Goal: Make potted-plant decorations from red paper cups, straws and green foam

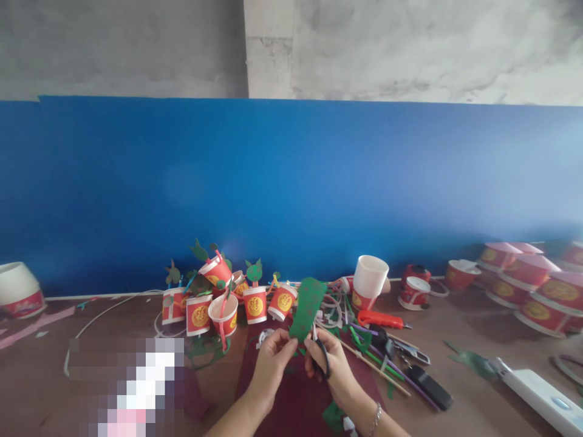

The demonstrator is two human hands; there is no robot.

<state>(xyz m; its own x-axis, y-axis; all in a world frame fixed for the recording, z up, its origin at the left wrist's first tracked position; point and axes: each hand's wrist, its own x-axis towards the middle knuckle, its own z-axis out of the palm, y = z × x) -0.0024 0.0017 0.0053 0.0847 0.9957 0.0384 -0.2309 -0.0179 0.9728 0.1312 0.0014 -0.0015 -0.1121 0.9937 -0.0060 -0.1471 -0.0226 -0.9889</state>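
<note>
In the head view, my only feed, I have the green sheet (pixel 308 306) standing up at 12 o'clock from both hands, above the maroon mat (pixel 291 406) on the bench (pixel 113 334). The left hand (pixel 277 359) has its grip pinched on the sheet's lower edge, thumb against fingers. The right hand (pixel 334 362) has its grip wrapped round the black-handled scissors (pixel 326 363), blades pointing to about 11 o'clock beside the sheet's lower right edge; I can't tell whether they bite into it. I read the step as cutting the sheet to shape. As I judge it, the next move calls for a steady left pinch, turning the sheet to feed the blades, with fingertips clear of them. Red-and-white paper cups (pixel 255 304) cluster at 10 to 11 o'clock; the orange-red cutter (pixel 380 319) lies at 2 o'clock.
</note>
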